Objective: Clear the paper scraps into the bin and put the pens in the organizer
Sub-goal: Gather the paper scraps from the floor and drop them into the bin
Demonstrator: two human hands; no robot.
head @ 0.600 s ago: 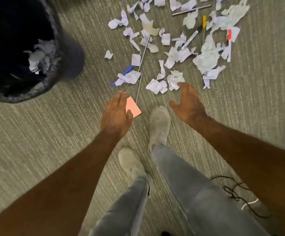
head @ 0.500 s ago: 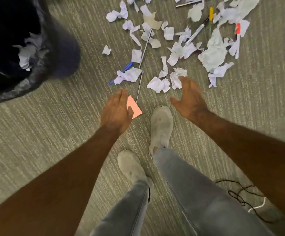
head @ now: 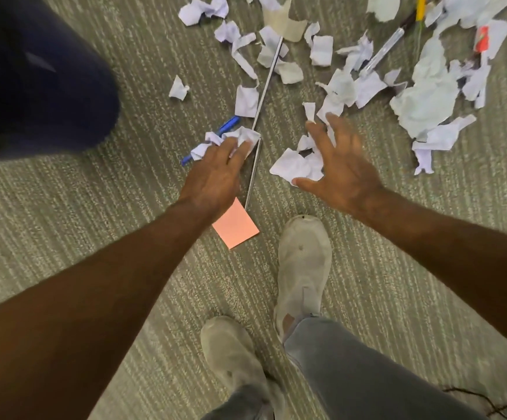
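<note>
Left grip [head: 215, 174] now on scrap [head: 243, 139]

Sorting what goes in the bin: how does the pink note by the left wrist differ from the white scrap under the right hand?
The pink note lies flat, square-cut and smooth; the white scrap is crumpled with torn edges. The note lies alone beside the left hand's wrist; the scrap lies among other scraps, under the right hand's spread fingers. Both are paper on the carpet.

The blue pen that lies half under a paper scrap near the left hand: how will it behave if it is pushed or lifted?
The blue pen looks round and slim, so a push probably rolls it on the carpet. It seems stiff and light. The scrap on it would likely slide off.
</note>
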